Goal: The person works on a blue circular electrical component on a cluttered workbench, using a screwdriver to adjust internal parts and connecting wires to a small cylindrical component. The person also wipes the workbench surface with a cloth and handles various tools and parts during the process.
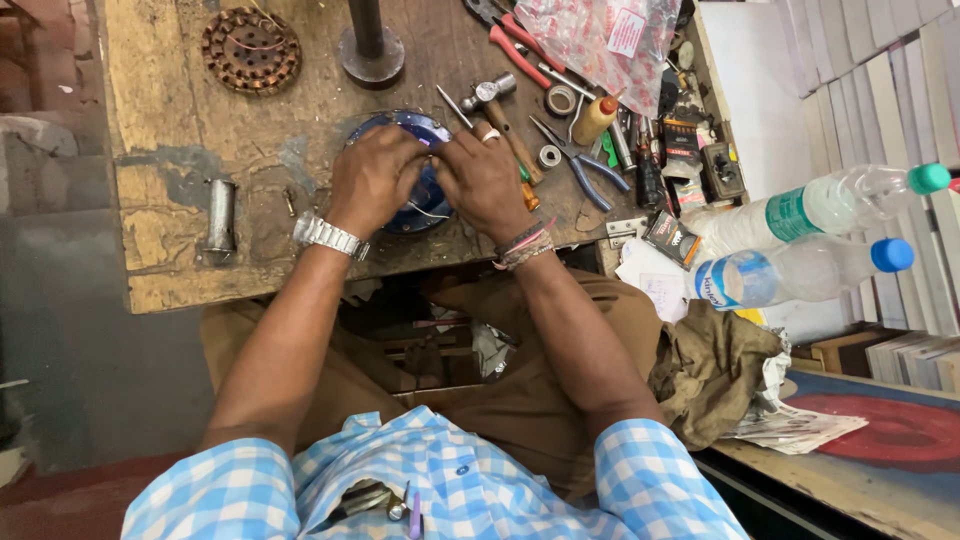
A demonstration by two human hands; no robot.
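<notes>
Both of my hands rest on a round blue metal part [412,127] lying on a worn wooden workbench [165,150]. My left hand [375,178], with a metal watch at the wrist, covers the part's left side. My right hand [485,180], with a ring and thread bracelets, presses on its right side. The fingertips of both hands meet over the middle of the part, where thin wires [428,211] show. What the fingers pinch is hidden.
A small hammer [492,100], pliers [580,160], red-handled cutters [520,45], tape rolls [560,98] and a glue bottle [595,118] lie right of the hands. A copper-wound stator [250,48], a steel post [370,45] and a metal cylinder [220,215] stand left. Two plastic bottles [800,245] lie at right.
</notes>
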